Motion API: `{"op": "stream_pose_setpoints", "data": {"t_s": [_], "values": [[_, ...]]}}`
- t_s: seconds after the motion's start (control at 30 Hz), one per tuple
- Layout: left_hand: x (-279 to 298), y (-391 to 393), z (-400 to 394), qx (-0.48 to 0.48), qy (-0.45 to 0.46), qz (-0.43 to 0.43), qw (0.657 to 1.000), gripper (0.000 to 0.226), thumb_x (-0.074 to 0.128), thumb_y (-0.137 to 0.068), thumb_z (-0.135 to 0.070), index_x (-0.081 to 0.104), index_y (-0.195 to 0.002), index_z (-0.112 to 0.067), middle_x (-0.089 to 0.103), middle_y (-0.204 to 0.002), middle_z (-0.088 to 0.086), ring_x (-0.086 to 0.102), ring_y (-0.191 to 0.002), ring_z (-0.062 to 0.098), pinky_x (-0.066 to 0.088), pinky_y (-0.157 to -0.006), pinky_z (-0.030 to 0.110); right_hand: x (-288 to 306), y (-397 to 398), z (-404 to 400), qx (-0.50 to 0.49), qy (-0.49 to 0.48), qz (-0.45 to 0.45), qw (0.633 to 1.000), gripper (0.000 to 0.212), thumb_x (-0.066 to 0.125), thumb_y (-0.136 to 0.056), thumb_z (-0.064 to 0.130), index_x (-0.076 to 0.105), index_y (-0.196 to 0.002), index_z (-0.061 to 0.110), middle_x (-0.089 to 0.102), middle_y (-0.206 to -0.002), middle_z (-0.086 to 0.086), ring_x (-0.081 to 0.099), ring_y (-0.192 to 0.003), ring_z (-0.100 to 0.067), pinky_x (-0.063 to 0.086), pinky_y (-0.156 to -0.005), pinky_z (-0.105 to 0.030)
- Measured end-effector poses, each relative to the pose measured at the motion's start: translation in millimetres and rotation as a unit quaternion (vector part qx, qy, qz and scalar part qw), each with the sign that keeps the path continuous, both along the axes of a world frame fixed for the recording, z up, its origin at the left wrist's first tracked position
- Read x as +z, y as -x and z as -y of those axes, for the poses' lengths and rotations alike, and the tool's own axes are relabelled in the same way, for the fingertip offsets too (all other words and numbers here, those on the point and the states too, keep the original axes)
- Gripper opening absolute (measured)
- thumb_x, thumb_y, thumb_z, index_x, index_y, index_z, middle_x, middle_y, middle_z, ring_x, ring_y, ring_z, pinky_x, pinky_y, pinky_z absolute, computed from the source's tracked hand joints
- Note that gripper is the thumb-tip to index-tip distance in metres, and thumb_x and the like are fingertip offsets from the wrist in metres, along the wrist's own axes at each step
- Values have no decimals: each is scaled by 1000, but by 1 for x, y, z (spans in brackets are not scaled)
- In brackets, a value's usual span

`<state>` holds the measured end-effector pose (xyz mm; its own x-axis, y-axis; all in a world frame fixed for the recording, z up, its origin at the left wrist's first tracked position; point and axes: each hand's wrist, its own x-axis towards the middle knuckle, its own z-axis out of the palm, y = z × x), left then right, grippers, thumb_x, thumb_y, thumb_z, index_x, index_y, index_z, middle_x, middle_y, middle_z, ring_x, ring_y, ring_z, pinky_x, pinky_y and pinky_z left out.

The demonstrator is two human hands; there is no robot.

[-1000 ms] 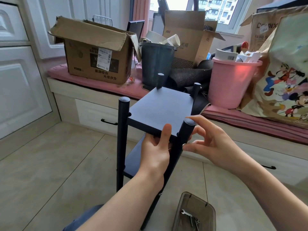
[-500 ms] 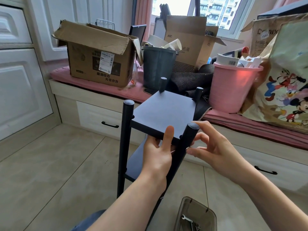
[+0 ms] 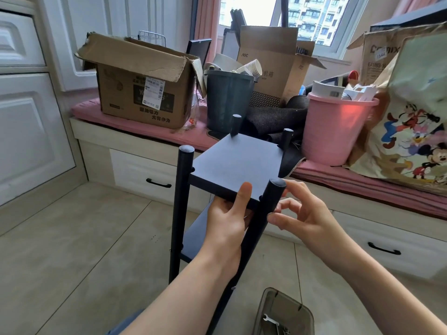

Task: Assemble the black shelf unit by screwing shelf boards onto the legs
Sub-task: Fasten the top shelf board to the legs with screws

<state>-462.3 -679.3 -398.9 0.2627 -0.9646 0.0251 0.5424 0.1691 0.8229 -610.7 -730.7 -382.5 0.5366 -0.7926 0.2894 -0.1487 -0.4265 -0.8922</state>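
Shelf assembly was well along when we looked down at it: the black shelf unit (image 3: 225, 201) stood upright on the tiled floor (image 3: 72, 250) in front of us, its top shelf board (image 3: 237, 160) seated between four legs and a lower board (image 3: 196, 235) visible beneath. Our left hand (image 3: 227, 228) gripped the near edge of the top board, thumb laid on its upper face and fingers curled under, which we judged was meant to keep the board level and the frame from twisting. Our right hand (image 3: 300, 216) sat at the near right leg (image 3: 263, 221), fingers loosely curled and touching the post near its cap, thumb just beside it; whether it pinched a screw we could not tell. The grey plastic tray (image 3: 280, 313) with a small wrench (image 3: 271, 319) lay on the floor near our right arm, presumably to keep hardware within reach.
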Motion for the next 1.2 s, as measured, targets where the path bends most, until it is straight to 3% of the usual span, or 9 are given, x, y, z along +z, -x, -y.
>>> {"op": "stream_pose_setpoints", "data": {"t_s": [0.17, 0.3, 0.4, 0.5, 0.63, 0.77, 0.87, 1.07, 1.2], "values": [[-2, -1, -2, -15, 6, 9, 1000, 22, 59, -98, -27, 61, -119, -22, 77, -107, 6, 74, -101, 26, 60, -87, 32, -5, -2, -6, -43, 24, -18, 999, 56, 74, -84, 7, 58, -120, 46, 48, -114, -4, 59, -91, -14, 57, -88, -42], [-7, 2, -2, 15, -16, 46, 999, 20, 60, -99, -26, 60, -118, -28, 76, -112, 2, 72, -107, 23, 54, -100, 43, -10, -4, -12, -63, 22, -11, 998, 54, 72, -86, 7, 57, -117, 49, 48, -114, 3, 59, -92, -10, 56, -84, -36], [-8, 2, -3, 16, -29, 48, 998, 16, 62, -97, -26, 62, -113, -27, 77, -110, 2, 73, -105, 21, 54, -100, 43, -12, -6, -15, -84, 11, -21, 996, 48, 72, -86, 16, 55, -113, 53, 48, -120, 2, 61, -98, -10, 52, -81, -27], [-5, 0, -4, 4, -28, 26, 999, 13, 61, -97, -20, 66, -110, -21, 78, -105, 7, 74, -100, 25, 57, -93, 38, -11, -6, -18, -88, -57, -1, 994, 56, 73, -87, 21, 49, -122, 57, 57, -125, 0, 64, -107, -10, 54, -92, -35], [-5, -2, -5, -11, -21, 22, 999, 30, 63, -91, -26, 65, -117, -11, 77, -108, 9, 74, -103, 24, 57, -91, 32, -6, -7, -22, -37, -154, 74, 985, 72, 64, -91, 2, 35, -143, 41, 72, -116, -7, 66, -113, -20, 45, -104, -37], [-7, -8, -3, -23, -19, 29, 999, 43, 62, -90, -30, 62, -125, -5, 75, -115, 12, 72, -109, 25, 53, -101, 37, -3, -6, -14, -24, -222, 117, 968, 83, 79, -74, 4, 43, -140, 38, 70, -119, -12, 66, -113, -28, 45, -106, -48], [-9, -15, -3, -21, -20, 32, 999, 50, 61, -90, -31, 58, -129, -1, 73, -118, 16, 71, -110, 28, 55, -100, 36, -4, -9, -7, 4, -281, 156, 947, 94, 80, -67, -1, 41, -141, 43, 66, -125, -15, 66, -111, -33, 49, -101, -47], [-9, -30, -8, 26, -37, -12, 999, 44, 65, -93, -20, 56, -128, 6, 72, -115, 24, 72, -105, 38, 50, -104, 50, -3, -30, -11, 42, -258, 163, 951, 69, 74, -66, -8, 63, -127, 24, 67, -114, -19, 69, -101, -31, 53, -92, -38], [-5, -38, -14, 75, -42, -14, 996, 64, 75, -79, -20, 47, -132, 4, 73, -108, 27, 74, -95, 39, 61, -88, 46, -2, -38, -16, 49, -205, 120, 970, 49, 78, -71, -2, 70, -114, 20, 72, -107, -15, 69, -104, -29, 52, -95, -37]]}}
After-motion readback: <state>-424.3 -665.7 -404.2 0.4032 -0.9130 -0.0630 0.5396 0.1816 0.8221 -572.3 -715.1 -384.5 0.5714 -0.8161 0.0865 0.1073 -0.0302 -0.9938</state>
